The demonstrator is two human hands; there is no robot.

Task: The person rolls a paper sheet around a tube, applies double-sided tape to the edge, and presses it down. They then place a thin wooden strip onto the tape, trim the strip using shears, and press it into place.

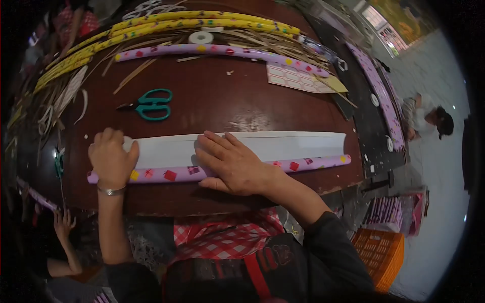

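Your purple printed roll (298, 165) lies along the counter's (212, 101) near edge at six o'clock, with a white sheet (298, 144) spread out on its twelve o'clock side. Your left hand (115, 157) sits palm down over the roll at nine o'clock, fingers close together and thumb set apart; I cannot tell whether they pinch anything. Your right hand (230, 164) lies flat near the middle, fingers stretched out on the white sheet, index slightly apart, thumb on the roll. At ten o'clock, well apart from the roll, lie your teal-handled scissors (143, 107). A second purple roll (222, 49) stretches across twelve o'clock, with yellow printed rolls (202, 22) beyond it and a white tape roll (200, 42) between. A label sheet (290, 78) lies at one o'clock.
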